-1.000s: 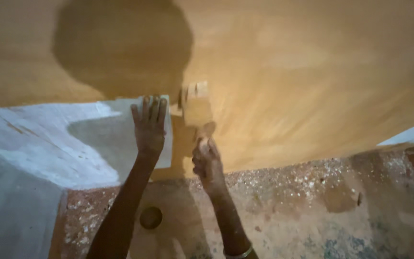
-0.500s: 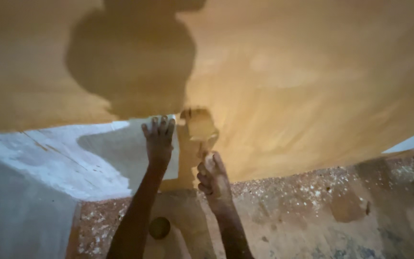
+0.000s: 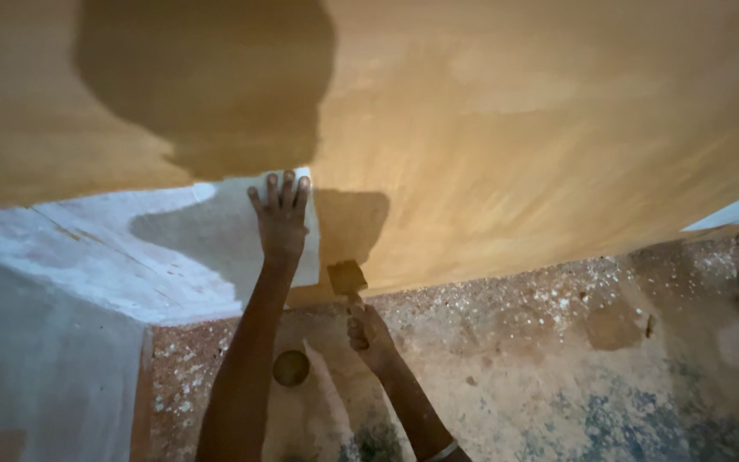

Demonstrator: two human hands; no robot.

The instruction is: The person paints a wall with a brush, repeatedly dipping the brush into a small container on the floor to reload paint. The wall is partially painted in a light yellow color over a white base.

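Note:
My left hand (image 3: 280,218) lies flat with fingers spread against the white, unpainted strip of the wall (image 3: 113,248), just below the edge of the ochre paint. My right hand (image 3: 369,329) grips the handle of a paint brush (image 3: 346,278). The paint-loaded bristles touch the bottom of the ochre-painted wall (image 3: 515,145), low down near the floor and just right of my left wrist. A bangle shows on my right wrist at the bottom edge of the view.
A small round tin (image 3: 291,367) sits on the speckled, paint-spattered floor (image 3: 558,342) between my forearms. A grey-white side wall (image 3: 36,359) closes the left. My head's shadow darkens the upper left of the painted wall.
The brush has dropped from the level of my left fingertips to near the floor line. My left hand stays pressed on the white strip.

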